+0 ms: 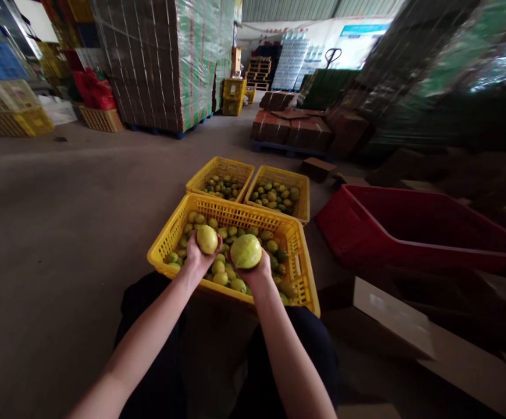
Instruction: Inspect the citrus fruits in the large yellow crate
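My left hand (pixel 197 256) cups a yellow lemon (pixel 206 239), its fingers curled round the underside. A larger yellow-green lemon (pixel 245 251) rests in my right hand (pixel 259 270), gripped from below and the right. Both hands are over the front yellow crate (pixel 307 262), side by side with a small gap between the fruits. Inside it lie many loose lemons (pixel 220 278), from yellow to dark green. The undersides of the held fruits and some fingertips are hidden.
Two more yellow crates (pixel 253 169) of green and yellow fruit adjoin the far side. A red tub (pixel 344 227) stands right, with cardboard boxes (pixel 388 314) nearer me. Wrapped pallet stacks (pixel 148 64) and a low pallet of cartons (pixel 292 128) stand farther back.
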Action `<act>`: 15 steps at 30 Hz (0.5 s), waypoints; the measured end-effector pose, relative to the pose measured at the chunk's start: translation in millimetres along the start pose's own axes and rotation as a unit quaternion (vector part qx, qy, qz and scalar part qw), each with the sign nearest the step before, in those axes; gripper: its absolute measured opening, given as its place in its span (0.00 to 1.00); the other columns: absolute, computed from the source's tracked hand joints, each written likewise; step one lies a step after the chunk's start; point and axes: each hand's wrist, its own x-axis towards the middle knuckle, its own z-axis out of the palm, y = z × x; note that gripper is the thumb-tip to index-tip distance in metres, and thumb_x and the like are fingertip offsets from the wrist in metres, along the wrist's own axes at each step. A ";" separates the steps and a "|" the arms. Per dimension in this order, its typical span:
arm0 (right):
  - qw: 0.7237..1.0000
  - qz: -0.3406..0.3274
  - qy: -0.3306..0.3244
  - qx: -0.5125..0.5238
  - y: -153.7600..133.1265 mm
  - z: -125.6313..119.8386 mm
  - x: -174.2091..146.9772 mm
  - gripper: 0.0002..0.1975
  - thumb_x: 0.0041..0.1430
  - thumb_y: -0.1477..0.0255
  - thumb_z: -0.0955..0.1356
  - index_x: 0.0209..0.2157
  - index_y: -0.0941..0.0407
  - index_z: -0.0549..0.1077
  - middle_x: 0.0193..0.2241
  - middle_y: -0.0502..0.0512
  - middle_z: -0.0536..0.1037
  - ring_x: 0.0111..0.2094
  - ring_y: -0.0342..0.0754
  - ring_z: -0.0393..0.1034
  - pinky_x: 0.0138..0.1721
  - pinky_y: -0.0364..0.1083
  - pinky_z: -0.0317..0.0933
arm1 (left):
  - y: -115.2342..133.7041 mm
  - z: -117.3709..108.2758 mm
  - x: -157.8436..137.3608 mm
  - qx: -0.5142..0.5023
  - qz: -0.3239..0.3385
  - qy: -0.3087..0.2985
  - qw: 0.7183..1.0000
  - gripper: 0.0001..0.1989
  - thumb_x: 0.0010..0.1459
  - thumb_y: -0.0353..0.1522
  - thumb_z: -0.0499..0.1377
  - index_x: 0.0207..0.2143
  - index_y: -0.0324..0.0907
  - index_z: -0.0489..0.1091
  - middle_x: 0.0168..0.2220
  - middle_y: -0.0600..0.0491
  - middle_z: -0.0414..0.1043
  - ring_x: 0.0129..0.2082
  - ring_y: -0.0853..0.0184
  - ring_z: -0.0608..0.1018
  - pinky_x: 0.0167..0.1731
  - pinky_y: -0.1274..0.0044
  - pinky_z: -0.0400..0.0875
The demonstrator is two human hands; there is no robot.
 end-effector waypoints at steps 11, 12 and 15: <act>0.995 -0.076 0.048 -0.052 3.2 3.4 3.6 0.08 0.61 0.66 0.62 0.32 0.52 0.70 0.22 0.49 0.74 0.30 0.50 0.73 0.37 0.53 0.75 | 0.5 -5.3 8.1 0.049 0.003 0.008 0.999 0.12 0.64 0.37 0.54 0.43 0.40 0.71 0.31 0.49 0.73 0.27 0.63 0.79 0.24 0.75 0.78; 0.996 -0.068 0.041 -0.049 3.6 3.0 4.8 0.08 0.61 0.66 0.61 0.33 0.52 0.70 0.23 0.49 0.74 0.29 0.50 0.73 0.37 0.54 0.75 | 0.4 -6.2 9.6 0.051 -0.008 0.005 0.999 0.12 0.65 0.36 0.53 0.44 0.40 0.71 0.31 0.49 0.73 0.27 0.63 0.79 0.24 0.75 0.78; 0.999 -0.034 0.013 -0.025 5.5 -1.0 12.0 0.08 0.62 0.67 0.60 0.34 0.52 0.70 0.24 0.50 0.76 0.29 0.51 0.74 0.36 0.56 0.74 | -1.1 -8.7 13.1 0.048 -0.040 -0.002 0.998 0.13 0.66 0.34 0.51 0.47 0.40 0.71 0.32 0.48 0.74 0.26 0.64 0.78 0.22 0.75 0.77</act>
